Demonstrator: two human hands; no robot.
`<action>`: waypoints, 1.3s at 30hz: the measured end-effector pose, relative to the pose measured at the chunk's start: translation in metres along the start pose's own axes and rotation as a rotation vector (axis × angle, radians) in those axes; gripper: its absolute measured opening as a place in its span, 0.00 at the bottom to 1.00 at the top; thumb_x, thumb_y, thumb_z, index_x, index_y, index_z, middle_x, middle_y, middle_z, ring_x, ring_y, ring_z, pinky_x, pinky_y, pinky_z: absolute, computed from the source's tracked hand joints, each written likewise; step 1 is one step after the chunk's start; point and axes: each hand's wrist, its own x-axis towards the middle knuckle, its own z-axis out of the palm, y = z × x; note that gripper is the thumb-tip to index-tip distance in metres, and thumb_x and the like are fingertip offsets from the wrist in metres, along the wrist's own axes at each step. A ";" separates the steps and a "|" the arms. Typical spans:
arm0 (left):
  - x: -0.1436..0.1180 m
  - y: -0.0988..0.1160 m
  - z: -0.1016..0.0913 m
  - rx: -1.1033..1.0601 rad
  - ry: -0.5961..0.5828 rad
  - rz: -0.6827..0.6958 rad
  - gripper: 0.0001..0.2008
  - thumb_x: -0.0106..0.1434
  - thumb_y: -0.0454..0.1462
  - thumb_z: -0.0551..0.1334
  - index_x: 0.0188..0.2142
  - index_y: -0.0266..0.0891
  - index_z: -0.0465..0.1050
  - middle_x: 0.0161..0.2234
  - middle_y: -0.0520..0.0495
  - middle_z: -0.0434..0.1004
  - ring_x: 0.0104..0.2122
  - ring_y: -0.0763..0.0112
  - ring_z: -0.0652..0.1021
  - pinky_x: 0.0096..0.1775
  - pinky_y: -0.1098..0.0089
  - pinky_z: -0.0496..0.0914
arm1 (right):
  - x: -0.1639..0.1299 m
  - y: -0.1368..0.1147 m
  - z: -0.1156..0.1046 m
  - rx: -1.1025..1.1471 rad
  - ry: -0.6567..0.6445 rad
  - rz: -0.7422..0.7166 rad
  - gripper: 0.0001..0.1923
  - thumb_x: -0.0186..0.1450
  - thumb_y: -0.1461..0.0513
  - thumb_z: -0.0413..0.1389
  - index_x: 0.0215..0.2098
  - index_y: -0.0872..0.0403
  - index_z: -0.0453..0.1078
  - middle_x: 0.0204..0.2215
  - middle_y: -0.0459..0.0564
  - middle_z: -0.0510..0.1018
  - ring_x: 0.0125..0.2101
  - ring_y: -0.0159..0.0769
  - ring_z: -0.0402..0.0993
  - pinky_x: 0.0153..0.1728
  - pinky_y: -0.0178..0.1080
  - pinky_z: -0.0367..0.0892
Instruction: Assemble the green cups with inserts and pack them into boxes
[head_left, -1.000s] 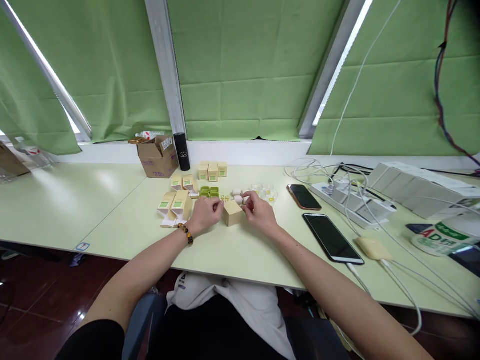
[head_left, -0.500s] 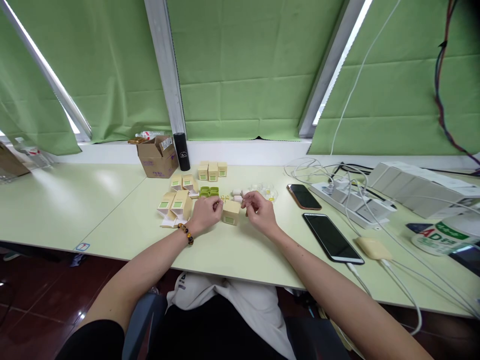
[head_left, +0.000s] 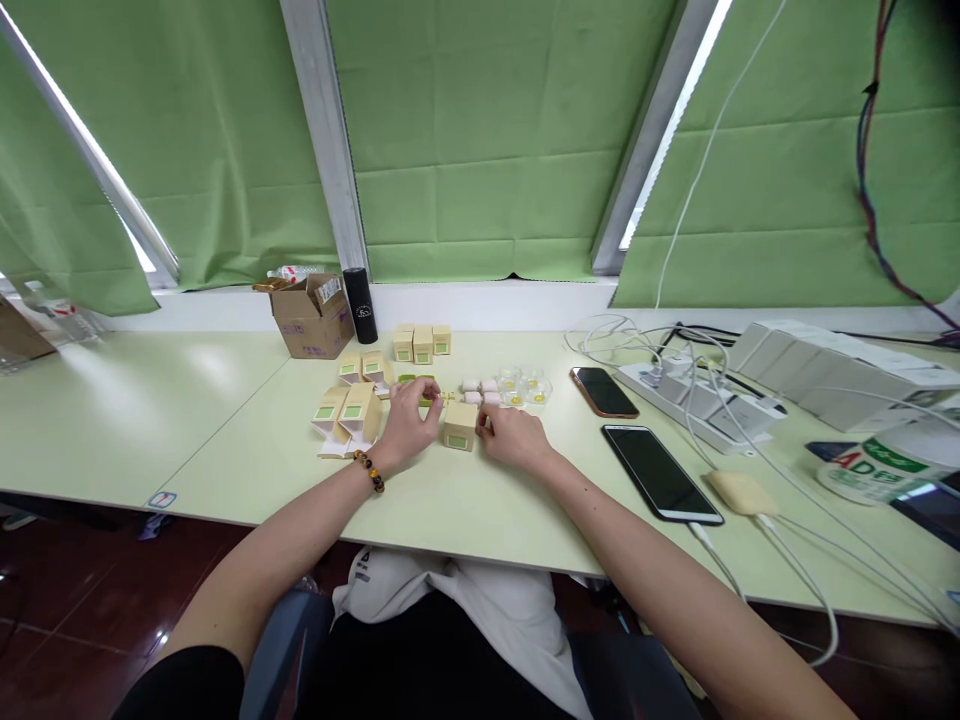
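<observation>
A small cream box (head_left: 459, 427) with a green-edged label stands upright on the table between my hands. My left hand (head_left: 409, 418) is to its left, over the green containers (head_left: 417, 379), which it partly covers; its thumb and forefinger curve with a gap between them. Close against the box's right side, my right hand (head_left: 516, 436) has its fingers curled together; anything inside them is hidden. Behind the box lie small yellow pieces (head_left: 450, 396) and several pale pink cylinders (head_left: 471, 386). Clear cups with yellow centres (head_left: 538, 397) are to the right of these.
Opened cream boxes (head_left: 361, 412) stand on the left, with closed ones (head_left: 423, 345) farther back. A cardboard carton (head_left: 311, 325) and black bottle (head_left: 361, 308) are near the wall. On the right lie two phones (head_left: 660, 475), a power strip (head_left: 697, 405), cables and white boxes (head_left: 847, 372).
My left hand has moved slightly up over the green containers, its fingers opening out. My right hand has lowered and curled in beside the box, uncovering the pink cylinders and clear cups.
</observation>
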 end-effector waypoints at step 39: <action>0.154 -0.045 0.053 0.614 -0.467 0.051 0.24 0.60 0.29 0.63 0.56 0.38 0.71 0.51 0.35 0.80 0.60 0.48 0.70 0.60 0.50 0.59 | -0.005 -0.002 -0.005 -0.027 -0.015 -0.016 0.10 0.72 0.59 0.53 0.48 0.49 0.73 0.43 0.55 0.85 0.42 0.48 0.81 0.34 0.39 0.60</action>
